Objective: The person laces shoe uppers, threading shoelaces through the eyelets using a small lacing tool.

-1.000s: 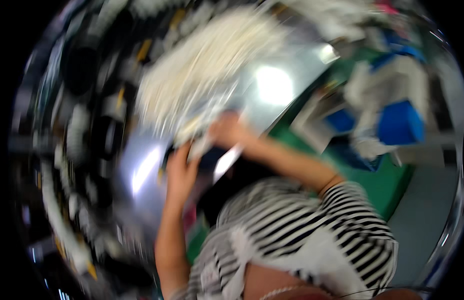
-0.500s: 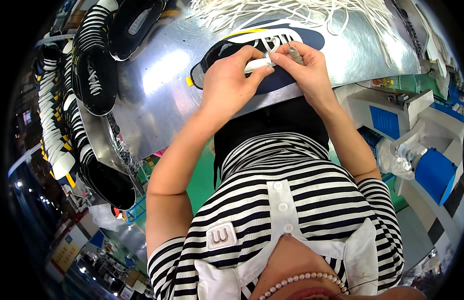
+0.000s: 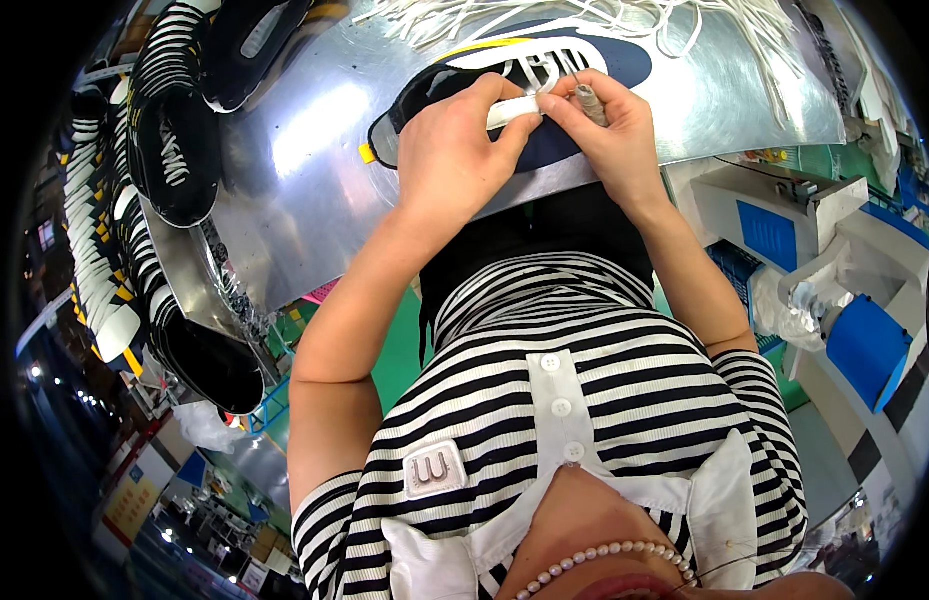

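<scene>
A navy, black and white shoe upper (image 3: 625, 68) lies flat on the metal table, its rounded navy end to the right and a small yellow tab at the left. My left hand (image 3: 447, 150) is closed on the upper's white edge strip (image 3: 513, 111), thumb and fingers pinching it. Close beside it, my right hand (image 3: 622, 135) is closed round a small tool with a wrapped, greyish handle (image 3: 590, 104) and a thin metal shaft. Its thumb and forefinger meet at the white strip. White lace (image 3: 538, 72) crosses the eyelet opening; what the fingertips pinch is partly hidden.
A heap of loose white laces (image 3: 585, 18) covers the far part of the metal table (image 3: 285, 240). Long stacks of shoe uppers (image 3: 173, 150) stand along the left side. To the right are a white machine housing with a blue panel (image 3: 767, 235) and a blue part (image 3: 870, 352).
My hands stay at the same place on the upper, with small finger shifts. The left fingers sit slightly further left, and more lace shows across the opening. The whole view has shifted slightly.
</scene>
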